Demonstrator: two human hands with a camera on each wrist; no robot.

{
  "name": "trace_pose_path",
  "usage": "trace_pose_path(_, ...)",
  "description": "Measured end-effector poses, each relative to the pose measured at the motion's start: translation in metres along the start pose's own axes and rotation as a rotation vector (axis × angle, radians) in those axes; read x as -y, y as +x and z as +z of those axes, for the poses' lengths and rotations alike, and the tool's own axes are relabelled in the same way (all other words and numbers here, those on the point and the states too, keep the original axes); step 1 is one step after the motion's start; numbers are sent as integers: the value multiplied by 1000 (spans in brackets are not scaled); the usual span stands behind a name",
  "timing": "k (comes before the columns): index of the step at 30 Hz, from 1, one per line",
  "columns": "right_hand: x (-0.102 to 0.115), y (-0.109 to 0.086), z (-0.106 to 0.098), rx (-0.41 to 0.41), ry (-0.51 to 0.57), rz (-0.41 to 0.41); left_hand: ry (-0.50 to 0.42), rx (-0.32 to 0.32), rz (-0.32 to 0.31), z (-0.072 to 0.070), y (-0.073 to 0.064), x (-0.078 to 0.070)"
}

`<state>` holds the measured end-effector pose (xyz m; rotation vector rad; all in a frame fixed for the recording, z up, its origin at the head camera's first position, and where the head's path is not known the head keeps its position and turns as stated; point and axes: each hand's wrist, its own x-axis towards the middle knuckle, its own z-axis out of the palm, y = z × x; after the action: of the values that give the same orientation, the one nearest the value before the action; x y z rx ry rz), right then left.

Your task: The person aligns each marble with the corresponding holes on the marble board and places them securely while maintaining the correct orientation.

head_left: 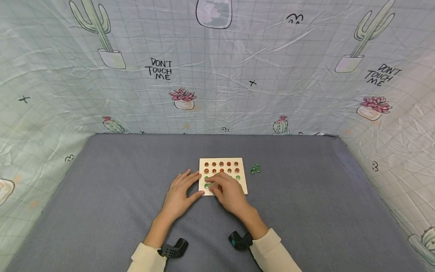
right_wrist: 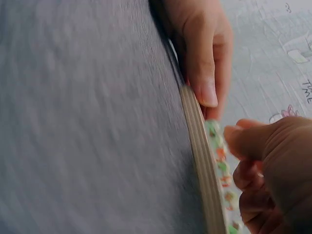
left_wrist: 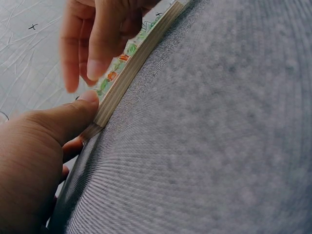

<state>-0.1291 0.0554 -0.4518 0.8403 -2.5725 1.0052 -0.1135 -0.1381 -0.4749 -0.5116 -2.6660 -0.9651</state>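
Note:
A pale wooden board (head_left: 243, 185) lies on the cloth, with rows of small round beads in it. Amber-red beads (head_left: 221, 164) fill the two far rows; green beads (head_left: 238, 177) show in the nearer rows, partly covered by my right hand. My left hand (head_left: 179, 192) rests at the board's left side, its fingers extended and the thumb touching the near left corner. Above the nearer rows, at the left, hovers my right hand (head_left: 229, 192), fingers bent and thumb apart from the index finger. I see no bead between those fingertips.
A small cluster of green beads (head_left: 255, 169) lies on the grey cloth (head_left: 306, 196) just right of the board. Behind the table hangs a printed curtain (head_left: 217, 75). Each wrist wears a black camera band (head_left: 173, 248).

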Motion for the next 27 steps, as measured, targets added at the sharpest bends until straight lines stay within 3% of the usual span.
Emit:
trace_pose_path(11,-14,3,-22,-87,25,7,21,-6,0,3,-2,0)
trace_pose_path(27,-37,0,-50,-165,43,89,8,1,-7,3,-2,0)
